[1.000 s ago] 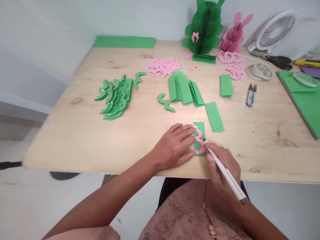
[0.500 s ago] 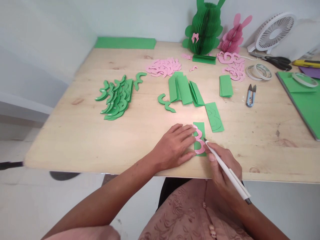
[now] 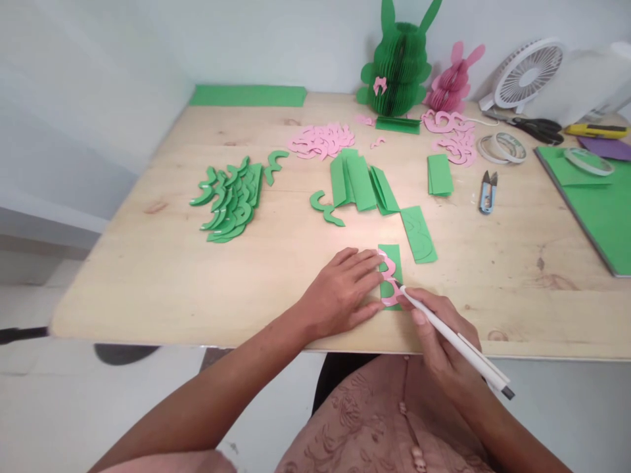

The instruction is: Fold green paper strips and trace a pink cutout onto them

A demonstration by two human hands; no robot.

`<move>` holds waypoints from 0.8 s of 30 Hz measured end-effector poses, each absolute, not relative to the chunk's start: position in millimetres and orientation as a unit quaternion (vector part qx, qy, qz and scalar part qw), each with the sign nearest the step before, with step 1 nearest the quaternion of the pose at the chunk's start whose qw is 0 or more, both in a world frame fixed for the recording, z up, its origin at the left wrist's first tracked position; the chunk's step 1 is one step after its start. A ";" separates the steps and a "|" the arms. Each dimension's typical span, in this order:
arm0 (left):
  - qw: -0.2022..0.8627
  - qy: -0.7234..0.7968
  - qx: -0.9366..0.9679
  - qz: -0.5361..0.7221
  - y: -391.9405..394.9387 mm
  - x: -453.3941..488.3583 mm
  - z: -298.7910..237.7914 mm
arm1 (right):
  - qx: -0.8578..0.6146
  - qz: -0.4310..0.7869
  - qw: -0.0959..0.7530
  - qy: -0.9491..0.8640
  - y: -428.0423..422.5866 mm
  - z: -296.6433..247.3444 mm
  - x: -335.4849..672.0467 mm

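Note:
My left hand (image 3: pixel 345 289) lies flat with its fingers stretched out, fingertips pressing on a pink curved paper cutout (image 3: pixel 389 266). That cutout rests on a small green paper rectangle (image 3: pixel 391 251) near the table's front edge. My right hand (image 3: pixel 441 325) is closed around a white pen (image 3: pixel 461 346), whose dark tip touches the cutout's right side near its middle notch. Just beyond lies another green rectangle (image 3: pixel 419 234) with a curved outline drawn on it. Folded green papers (image 3: pixel 362 180) and a green curved cutout (image 3: pixel 326 209) sit farther up the table.
A pile of green cutouts (image 3: pixel 231 203) lies to the left, pink cutouts (image 3: pixel 323 139) behind. Blue thread snips (image 3: pixel 488 194), tape rolls (image 3: pixel 510 148), black scissors (image 3: pixel 537 128) and a green sheet stack (image 3: pixel 591 210) are at right. Honeycomb paper figures (image 3: pixel 399 69) and a white fan (image 3: pixel 530 73) stand by the wall.
The pen tip has moved left and slightly down along the cutout's edge to its middle notch. My left hand keeps its place on the paper. The view has shifted slightly.

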State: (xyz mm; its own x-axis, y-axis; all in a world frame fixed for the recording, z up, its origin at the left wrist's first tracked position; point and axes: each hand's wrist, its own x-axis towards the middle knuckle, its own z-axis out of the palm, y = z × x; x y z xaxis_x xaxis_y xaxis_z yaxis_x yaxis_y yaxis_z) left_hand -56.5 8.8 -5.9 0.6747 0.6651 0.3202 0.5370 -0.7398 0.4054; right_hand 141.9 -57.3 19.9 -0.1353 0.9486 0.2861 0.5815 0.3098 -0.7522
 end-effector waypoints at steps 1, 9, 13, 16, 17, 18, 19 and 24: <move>0.141 0.333 0.904 0.229 8.7 -56.4 -5.8 | -0.542 0.248 0.380 -0.707 -57.6 19.8 142.6; 0.139 0.332 0.902 0.239 7.9 -55.6 -4.9 | -0.526 0.256 0.383 -0.714 -56.1 17.7 142.7; 0.150 0.337 0.896 0.246 7.9 -55.2 -5.1 | -0.523 0.257 0.390 -0.713 -55.0 14.9 142.8; 0.163 0.344 0.889 0.255 7.9 -54.7 -4.8 | -0.525 0.261 0.392 -0.709 -54.7 14.6 143.1; 0.165 0.346 0.887 0.257 7.9 -54.6 -4.6 | -0.524 0.261 0.393 -0.709 -54.6 14.9 143.1; 0.167 0.347 0.886 0.259 7.9 -54.5 -4.4 | -0.523 0.262 0.394 -0.709 -54.4 15.1 142.9; 0.168 0.346 0.886 0.258 7.9 -54.5 -4.2 | -0.521 0.263 0.395 -0.709 -54.2 15.3 142.7; 0.164 0.342 0.891 0.251 7.5 -54.5 -3.3 | -0.517 0.264 0.394 -0.712 -54.0 14.3 142.5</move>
State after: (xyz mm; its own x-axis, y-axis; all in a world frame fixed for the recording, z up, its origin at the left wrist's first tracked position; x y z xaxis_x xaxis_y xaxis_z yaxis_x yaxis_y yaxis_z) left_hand -54.5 7.5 -3.3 0.6406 0.6913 0.3343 0.5266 -0.7124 0.4639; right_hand 142.5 -54.0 14.3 -0.1542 0.9450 0.2886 0.5291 0.3257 -0.7836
